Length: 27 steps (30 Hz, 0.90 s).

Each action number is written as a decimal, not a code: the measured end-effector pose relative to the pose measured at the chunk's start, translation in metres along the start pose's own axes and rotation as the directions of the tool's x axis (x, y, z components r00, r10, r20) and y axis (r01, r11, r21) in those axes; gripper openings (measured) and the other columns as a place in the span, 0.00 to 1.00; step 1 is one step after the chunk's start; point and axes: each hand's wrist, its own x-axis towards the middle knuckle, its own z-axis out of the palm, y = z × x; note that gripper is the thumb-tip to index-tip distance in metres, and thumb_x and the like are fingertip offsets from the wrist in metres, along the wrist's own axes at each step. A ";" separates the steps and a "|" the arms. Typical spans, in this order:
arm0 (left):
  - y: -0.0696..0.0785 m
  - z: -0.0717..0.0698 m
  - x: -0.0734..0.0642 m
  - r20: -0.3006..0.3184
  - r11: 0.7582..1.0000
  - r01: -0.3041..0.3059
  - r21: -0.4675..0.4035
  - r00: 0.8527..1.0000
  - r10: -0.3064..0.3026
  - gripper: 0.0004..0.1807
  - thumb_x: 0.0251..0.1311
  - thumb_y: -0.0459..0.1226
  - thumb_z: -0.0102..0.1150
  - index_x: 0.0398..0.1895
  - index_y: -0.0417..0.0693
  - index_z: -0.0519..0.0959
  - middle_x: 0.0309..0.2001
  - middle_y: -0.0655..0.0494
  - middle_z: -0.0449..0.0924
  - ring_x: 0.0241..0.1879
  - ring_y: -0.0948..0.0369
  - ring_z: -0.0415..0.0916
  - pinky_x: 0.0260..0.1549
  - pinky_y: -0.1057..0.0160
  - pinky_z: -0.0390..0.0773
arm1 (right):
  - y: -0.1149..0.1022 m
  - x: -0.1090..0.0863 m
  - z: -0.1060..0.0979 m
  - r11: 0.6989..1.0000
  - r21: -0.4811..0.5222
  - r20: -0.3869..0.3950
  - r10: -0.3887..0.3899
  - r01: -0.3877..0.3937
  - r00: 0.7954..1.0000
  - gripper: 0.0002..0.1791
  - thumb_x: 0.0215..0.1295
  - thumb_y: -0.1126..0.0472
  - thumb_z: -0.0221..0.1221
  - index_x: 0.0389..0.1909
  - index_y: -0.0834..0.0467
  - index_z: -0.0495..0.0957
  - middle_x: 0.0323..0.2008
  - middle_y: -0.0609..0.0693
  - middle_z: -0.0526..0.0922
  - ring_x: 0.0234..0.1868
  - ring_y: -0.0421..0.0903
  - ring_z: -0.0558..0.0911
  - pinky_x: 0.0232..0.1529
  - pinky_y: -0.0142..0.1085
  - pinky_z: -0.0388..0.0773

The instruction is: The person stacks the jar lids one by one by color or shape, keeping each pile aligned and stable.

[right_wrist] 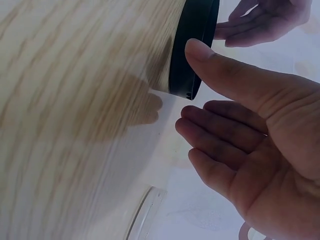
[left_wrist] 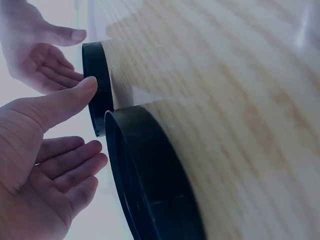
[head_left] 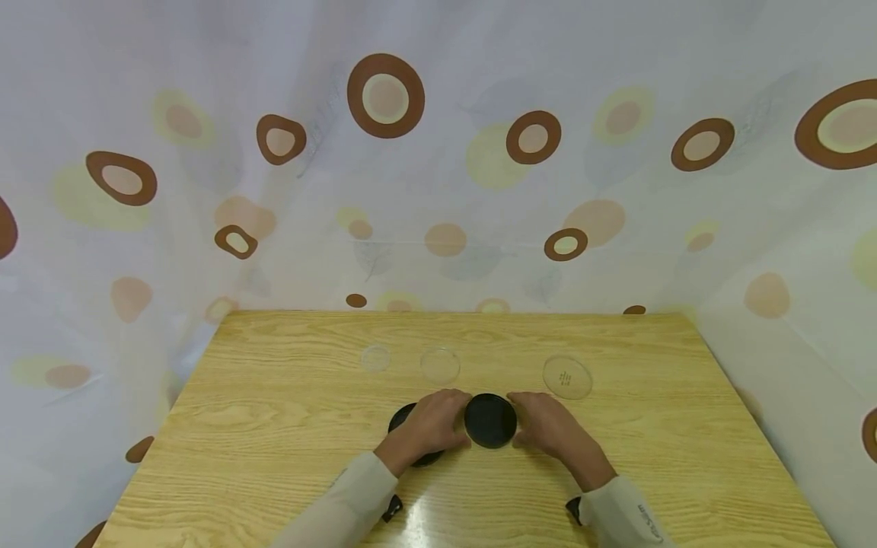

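Observation:
A black, shallow round dish or lid (head_left: 490, 420) lies on the wooden table, with a hand on each side of it. On its left, my left hand (head_left: 433, 422) has its thumb and fingers spread beside the rim. My right hand (head_left: 548, 426) faces it from the right, fingers loosely bent and thumb near the edge. Whether any fingertip touches the dish I cannot tell. Partly covered by the left hand in the head view is a second black round dish (head_left: 400, 417); the left wrist view shows its raised wall (left_wrist: 160, 170) up close, larger than the first.
Behind the hands lie three clear round dishes or lids: a small one (head_left: 375, 358), a medium one (head_left: 440, 365) and a larger one (head_left: 567, 377) with dark marks. A patterned curtain (head_left: 438, 175) stands around the wooden table (head_left: 274, 411).

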 end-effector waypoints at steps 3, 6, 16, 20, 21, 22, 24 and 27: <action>0.002 0.002 0.001 0.013 1.000 0.022 0.005 1.000 -0.022 0.34 0.48 0.47 0.72 0.59 0.46 0.74 0.57 0.53 0.77 0.57 0.57 0.75 0.53 0.60 0.77 | 0.000 0.001 0.002 0.999 0.000 -0.012 -0.040 0.040 0.999 0.27 0.36 0.67 0.76 0.42 0.60 0.79 0.39 0.52 0.84 0.40 0.49 0.82 0.42 0.44 0.79; 0.002 0.003 0.001 0.025 0.999 0.033 0.011 0.999 -0.033 0.35 0.48 0.47 0.72 0.60 0.46 0.73 0.58 0.53 0.77 0.57 0.57 0.75 0.53 0.61 0.77 | 0.000 0.002 0.004 0.998 0.000 -0.024 -0.069 0.069 0.997 0.24 0.35 0.68 0.76 0.38 0.57 0.79 0.35 0.48 0.84 0.36 0.45 0.82 0.39 0.42 0.79; 0.004 0.006 0.000 -0.006 1.000 0.022 0.018 1.000 -0.022 0.33 0.50 0.46 0.70 0.59 0.45 0.73 0.57 0.52 0.77 0.56 0.56 0.75 0.52 0.60 0.78 | -0.005 0.002 0.006 0.997 0.004 -0.047 -0.075 0.075 0.996 0.26 0.35 0.69 0.76 0.41 0.58 0.80 0.37 0.51 0.85 0.40 0.50 0.83 0.42 0.46 0.80; 0.004 0.007 0.000 -0.016 0.999 0.024 0.022 1.000 -0.024 0.33 0.51 0.46 0.70 0.59 0.44 0.73 0.57 0.52 0.77 0.56 0.56 0.75 0.52 0.60 0.78 | -0.006 0.003 0.006 0.998 -0.001 -0.042 -0.068 0.068 0.997 0.26 0.36 0.68 0.76 0.42 0.58 0.80 0.38 0.52 0.85 0.41 0.51 0.83 0.43 0.46 0.80; 0.004 0.007 0.000 -0.016 0.999 0.027 0.023 1.000 -0.026 0.33 0.51 0.46 0.70 0.59 0.44 0.73 0.57 0.52 0.77 0.56 0.56 0.75 0.52 0.60 0.78 | -0.006 0.003 0.006 0.998 -0.004 -0.042 -0.066 0.066 0.997 0.26 0.36 0.67 0.76 0.42 0.58 0.80 0.38 0.52 0.85 0.40 0.51 0.83 0.42 0.46 0.80; 0.004 0.008 0.000 -0.015 0.999 0.030 0.023 0.999 -0.029 0.33 0.51 0.46 0.70 0.59 0.45 0.73 0.57 0.52 0.77 0.56 0.56 0.75 0.52 0.60 0.78 | -0.006 0.003 0.006 0.998 -0.008 -0.043 -0.065 0.065 0.997 0.26 0.36 0.67 0.76 0.41 0.58 0.80 0.38 0.52 0.85 0.40 0.51 0.83 0.42 0.46 0.80; 0.004 0.008 0.000 -0.014 0.999 0.036 0.020 0.999 -0.036 0.33 0.51 0.46 0.70 0.60 0.45 0.73 0.57 0.52 0.77 0.56 0.56 0.75 0.52 0.60 0.77 | -0.006 0.003 0.006 0.998 -0.008 -0.047 -0.063 0.063 0.997 0.26 0.36 0.67 0.77 0.41 0.58 0.80 0.38 0.52 0.85 0.40 0.51 0.83 0.42 0.45 0.80; 0.004 0.007 -0.001 -0.013 0.999 0.045 0.010 0.999 -0.045 0.33 0.50 0.47 0.70 0.60 0.46 0.73 0.57 0.53 0.77 0.56 0.56 0.75 0.52 0.60 0.77 | -0.007 0.003 0.005 0.998 -0.004 -0.052 -0.070 0.069 0.996 0.26 0.35 0.67 0.77 0.40 0.58 0.80 0.38 0.52 0.85 0.40 0.51 0.83 0.43 0.46 0.80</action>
